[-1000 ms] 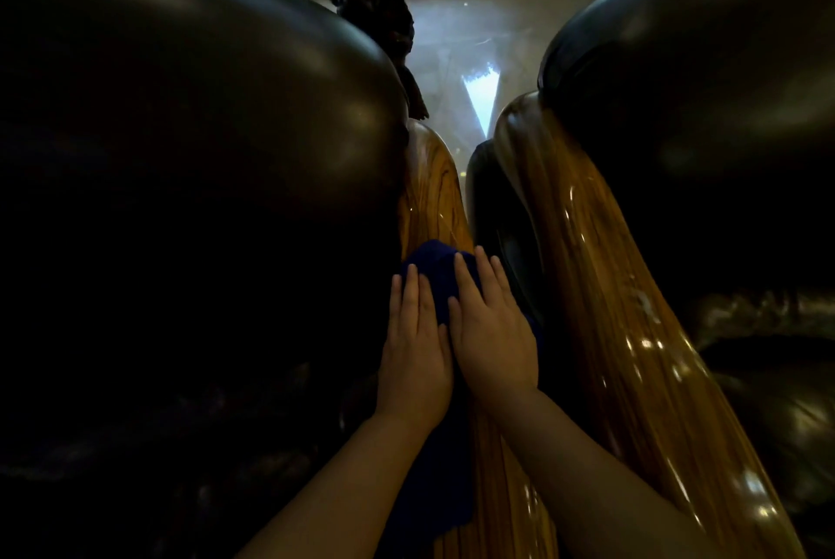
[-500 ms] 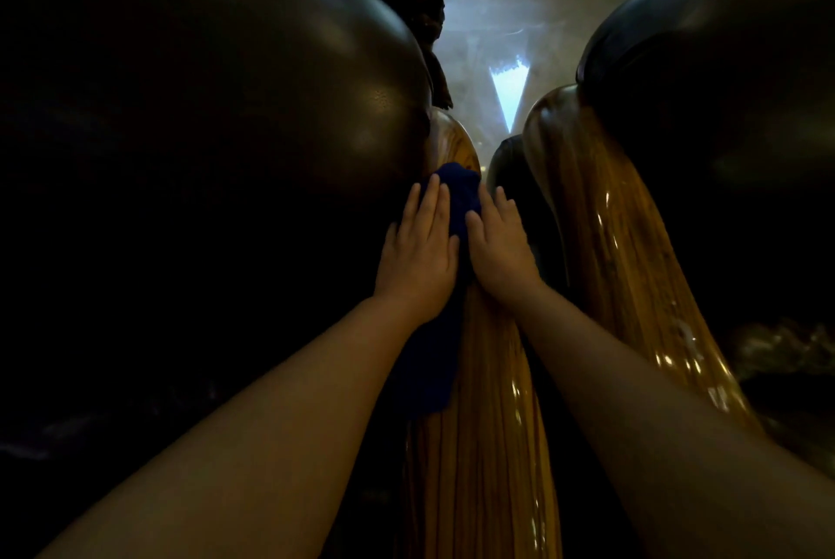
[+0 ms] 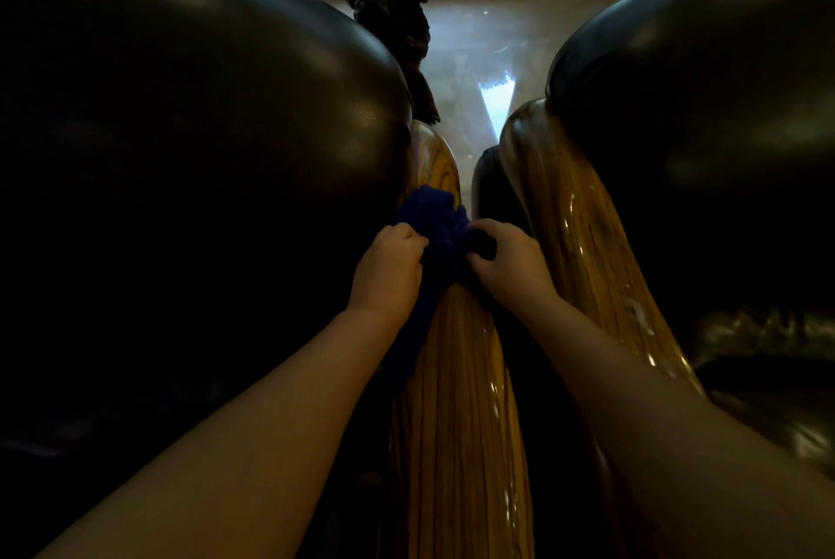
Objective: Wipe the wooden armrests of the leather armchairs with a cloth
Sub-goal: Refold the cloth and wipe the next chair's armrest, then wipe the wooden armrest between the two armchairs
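right now a dark blue cloth [image 3: 429,238] is bunched on the wooden armrest [image 3: 456,400] of the left-hand leather armchair [image 3: 189,143], partway along the rail, with one tail trailing down the rail's left side. it is gripped at both sides: the left hand [image 3: 389,271] is curled with fingers closed into its left edge, and the right hand [image 3: 508,262] is curled with fingers pinched into its right edge. the cloth is judged to be soft, light and limp, so it is best gathered into a pad and held from above with the palm. the lacquered wood looks glossy and is likely slippery, so little drag should be met. the neighbouring armrest [image 3: 583,251] lies just beside it, with a pale smear visible lower down.
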Demonstrator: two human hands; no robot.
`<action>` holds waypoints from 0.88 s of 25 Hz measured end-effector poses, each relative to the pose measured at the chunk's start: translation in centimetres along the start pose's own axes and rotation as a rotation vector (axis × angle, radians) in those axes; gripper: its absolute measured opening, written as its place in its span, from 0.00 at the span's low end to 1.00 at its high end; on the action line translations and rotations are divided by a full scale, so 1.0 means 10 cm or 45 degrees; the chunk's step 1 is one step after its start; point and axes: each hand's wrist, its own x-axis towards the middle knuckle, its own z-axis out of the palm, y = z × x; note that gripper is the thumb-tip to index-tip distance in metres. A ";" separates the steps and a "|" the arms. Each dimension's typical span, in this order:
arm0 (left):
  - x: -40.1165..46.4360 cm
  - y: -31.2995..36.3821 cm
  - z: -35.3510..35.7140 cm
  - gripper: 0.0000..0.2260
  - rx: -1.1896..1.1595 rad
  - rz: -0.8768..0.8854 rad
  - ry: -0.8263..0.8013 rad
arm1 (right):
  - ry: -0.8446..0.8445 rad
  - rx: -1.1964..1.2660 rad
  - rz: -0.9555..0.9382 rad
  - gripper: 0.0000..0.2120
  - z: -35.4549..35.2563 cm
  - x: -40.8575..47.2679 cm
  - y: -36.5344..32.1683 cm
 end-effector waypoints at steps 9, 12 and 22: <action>-0.62 0.50 -0.72 0.10 -0.391 -0.403 -0.174 | -0.169 -0.042 -0.002 0.10 -0.69 -0.64 -0.36; -0.74 0.79 -1.21 0.10 -0.415 -0.424 -0.180 | -0.194 -0.058 -0.025 0.09 -1.23 -0.83 -0.71; -1.56 2.30 -2.80 0.11 -0.415 -0.101 -0.036 | 0.034 -0.191 -0.207 0.08 -3.17 -2.16 -1.76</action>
